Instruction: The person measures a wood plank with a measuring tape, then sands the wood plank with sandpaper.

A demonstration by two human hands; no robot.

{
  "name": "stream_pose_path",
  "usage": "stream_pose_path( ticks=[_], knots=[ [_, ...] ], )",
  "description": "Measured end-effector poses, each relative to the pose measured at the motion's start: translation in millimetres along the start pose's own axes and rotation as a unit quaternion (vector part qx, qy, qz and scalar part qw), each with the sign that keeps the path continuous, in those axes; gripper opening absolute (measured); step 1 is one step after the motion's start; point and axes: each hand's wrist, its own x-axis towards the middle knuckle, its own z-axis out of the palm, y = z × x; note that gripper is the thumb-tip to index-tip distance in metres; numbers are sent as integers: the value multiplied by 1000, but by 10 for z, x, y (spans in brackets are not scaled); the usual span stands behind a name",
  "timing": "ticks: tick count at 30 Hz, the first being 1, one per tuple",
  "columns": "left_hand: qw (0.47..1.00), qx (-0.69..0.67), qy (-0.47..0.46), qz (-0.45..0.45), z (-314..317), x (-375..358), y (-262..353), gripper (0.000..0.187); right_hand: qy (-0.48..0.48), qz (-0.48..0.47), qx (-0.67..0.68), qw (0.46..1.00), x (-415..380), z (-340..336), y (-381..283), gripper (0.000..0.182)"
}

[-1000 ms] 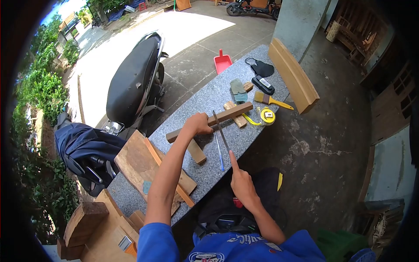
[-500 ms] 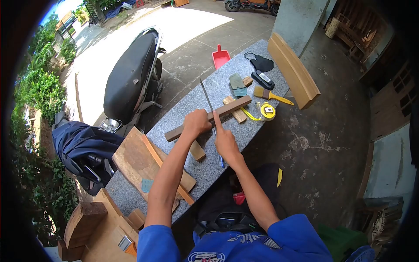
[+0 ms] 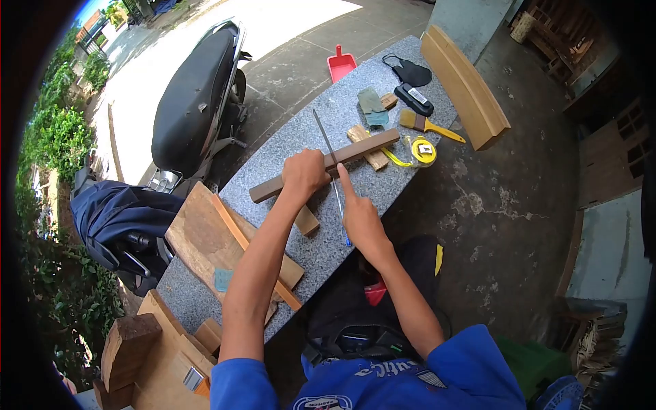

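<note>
A long brown wooden bar (image 3: 280,186) lies slantwise over two small wood blocks on the speckled stone table (image 3: 273,147). My left hand (image 3: 305,176) is closed around the bar near its middle. A thin dark blade (image 3: 322,130) crosses the bar just right of that hand. My right hand (image 3: 362,217) is beside the bar on the near side, its index finger stretched along to the bar beside the blade and its other fingers curled. What those curled fingers hold is hidden. A blue-ended pen (image 3: 345,232) shows next to the right hand.
A yellow tape measure (image 3: 422,150), brush (image 3: 430,126), black case (image 3: 414,100) and black mask (image 3: 408,70) lie at the right. A large board (image 3: 465,89) stands along the far right edge. Wooden planks (image 3: 205,232) lie at the left. A motorbike (image 3: 193,102) stands beyond the table.
The view has shifted slightly, so the table and scooter appear a little higher and further left. Both hands stay at the bar; the right index finger still touches it.
</note>
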Motion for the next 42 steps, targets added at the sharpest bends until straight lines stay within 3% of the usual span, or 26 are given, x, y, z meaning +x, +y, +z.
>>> stream_pose_path(
  ticks=[3, 6, 10, 12, 15, 18, 21, 24, 28, 31, 34, 42],
  knots=[
    [1000, 7, -16, -25, -48, 42, 5, 20, -44, 47, 42, 997, -678, -193, 32, 72],
    [1000, 6, 10, 3, -5, 10, -18, 20, -64, 40, 15, 997, -451, -197, -14, 71],
    [1000, 6, -5, -5, -19, 6, 20, 20, 30, -36, -1, 999, 389, 77, 5, 71],
    [1000, 3, 1, -5, -23, -2, 30, 19, 29, -23, -2, 999, 327, 84, -10, 71],
    [1000, 13, 12, -23, -6, 30, 27, 18, -39, 30, 17, 999, -486, -125, 66, 72],
    [1000, 7, 1, -8, -14, 12, 13, 18, -47, 42, 6, 998, -492, -101, 13, 75],
    [1000, -9, 24, -15, -2, 32, -5, 20, -7, -22, 31, 999, 358, 17, 63, 72],
    [1000, -17, 5, -17, 6, -5, 28, 20, 12, -12, 5, 1000, 362, 101, 19, 71],
    [1000, 2, -14, -21, -36, 54, 16, 21, -58, 44, -29, 997, -529, -88, 11, 71],
    [1000, 5, -10, -2, -5, 6, -6, 22, -33, 27, -19, 999, -195, -92, -65, 72],
    [1000, -9, 1, -26, -27, 100, -41, 21, 57, -28, 10, 998, 459, 126, -59, 72],
    [999, 15, -40, -7, -44, 96, -24, 20, -40, 25, -10, 999, -536, -101, 65, 74]
  ],
)
